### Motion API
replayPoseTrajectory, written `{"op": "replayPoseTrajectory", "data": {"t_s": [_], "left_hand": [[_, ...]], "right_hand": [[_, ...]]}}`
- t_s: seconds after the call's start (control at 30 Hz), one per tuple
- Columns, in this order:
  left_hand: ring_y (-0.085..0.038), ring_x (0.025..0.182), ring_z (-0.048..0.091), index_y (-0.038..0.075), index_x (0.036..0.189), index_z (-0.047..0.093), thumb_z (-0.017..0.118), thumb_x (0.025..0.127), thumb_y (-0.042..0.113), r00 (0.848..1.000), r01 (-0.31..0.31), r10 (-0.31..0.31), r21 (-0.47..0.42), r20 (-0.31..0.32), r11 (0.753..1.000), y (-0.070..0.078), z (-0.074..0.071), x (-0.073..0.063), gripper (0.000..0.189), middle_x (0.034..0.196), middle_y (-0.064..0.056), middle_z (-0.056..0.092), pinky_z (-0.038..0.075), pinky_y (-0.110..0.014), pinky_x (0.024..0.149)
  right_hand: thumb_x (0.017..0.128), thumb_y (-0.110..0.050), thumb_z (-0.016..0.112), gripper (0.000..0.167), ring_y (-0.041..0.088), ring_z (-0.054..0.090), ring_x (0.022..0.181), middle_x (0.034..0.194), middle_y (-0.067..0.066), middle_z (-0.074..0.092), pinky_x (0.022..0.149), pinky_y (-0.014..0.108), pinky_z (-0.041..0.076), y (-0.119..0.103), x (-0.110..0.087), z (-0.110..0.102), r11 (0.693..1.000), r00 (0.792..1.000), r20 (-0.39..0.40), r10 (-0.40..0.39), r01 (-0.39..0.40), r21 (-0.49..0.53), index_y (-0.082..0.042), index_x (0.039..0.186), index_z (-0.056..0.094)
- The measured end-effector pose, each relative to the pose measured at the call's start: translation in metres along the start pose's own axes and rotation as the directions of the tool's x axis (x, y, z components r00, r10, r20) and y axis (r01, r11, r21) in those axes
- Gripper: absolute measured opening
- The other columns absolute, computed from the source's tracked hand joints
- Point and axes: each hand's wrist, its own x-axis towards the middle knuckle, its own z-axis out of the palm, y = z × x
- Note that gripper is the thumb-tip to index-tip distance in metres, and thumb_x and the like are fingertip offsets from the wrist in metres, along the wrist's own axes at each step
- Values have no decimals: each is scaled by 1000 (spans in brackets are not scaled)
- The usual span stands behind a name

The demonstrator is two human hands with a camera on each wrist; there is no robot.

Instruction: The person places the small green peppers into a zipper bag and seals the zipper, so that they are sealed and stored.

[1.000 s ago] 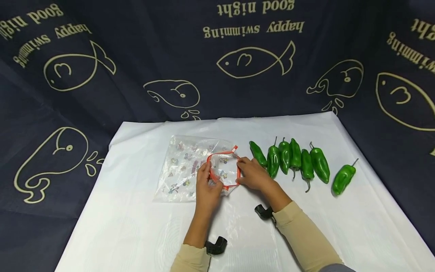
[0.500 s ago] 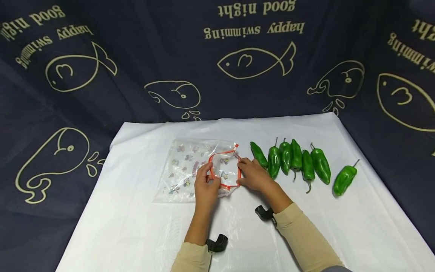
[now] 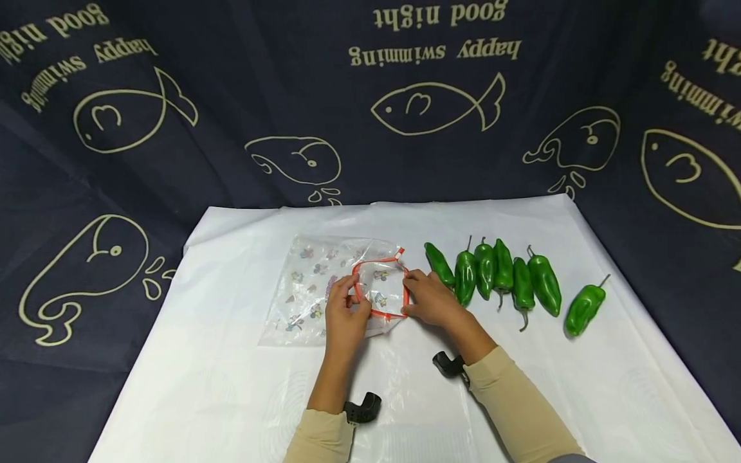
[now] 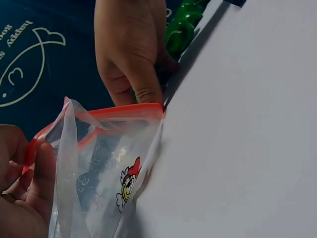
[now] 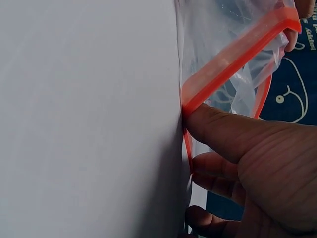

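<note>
Bag mouth (image 3: 380, 283), held wide between left hand (image 3: 345, 315) and right hand (image 3: 433, 299), leaves passage from above. Row of green peppers (image 3: 503, 267) just beside right hand blocks way. Small gap before single pepper (image 3: 585, 310). Left of bag (image 3: 309, 289), white tablecloth (image 3: 226, 283) offers room.

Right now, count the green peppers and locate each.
7. Left to right in the head view: first pepper, second pepper, third pepper, fourth pepper, fifth pepper and sixth pepper in a row beside the right hand; seventh pepper apart, farthest right. None appears hidden.
</note>
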Motion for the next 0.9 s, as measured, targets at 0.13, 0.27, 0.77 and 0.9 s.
{"op": "replayPoseTrajectory", "data": {"t_s": [0.13,0.27,0.77,0.9], "left_hand": [[-39,80,62,-13,129,56,58,80,-19,999,31,-30,-40,13,999,2,-2,1,50,131,-27,51,50,-14,59],[-37,80,62,-13,129,57,58,79,-20,999,36,-35,-54,19,998,-9,0,3,51,130,-26,52,50,-15,58],[-14,79,56,-3,130,62,60,77,-13,997,24,-22,-21,71,1000,-48,11,2,54,128,-9,56,48,-18,66],[-17,79,56,-3,129,62,61,77,-14,997,24,-24,-4,77,1000,-49,13,2,54,126,-9,57,48,-19,66]], "right_hand": [[83,-27,79,64,37,46,120,143,13,49,94,51,47,0,0,0,1000,1000,2,2,-2,-3,-1,137,57],[83,-27,79,65,37,46,121,144,13,49,94,51,47,1,0,-1,1000,1000,4,7,-7,-8,-1,138,57],[81,-17,78,58,36,51,124,134,16,58,103,49,41,-1,-3,-11,997,996,-86,-37,42,58,2,132,59],[83,-16,78,54,36,54,122,130,17,61,104,48,41,-2,-4,-20,994,986,-150,-74,85,70,2,130,60]]}}
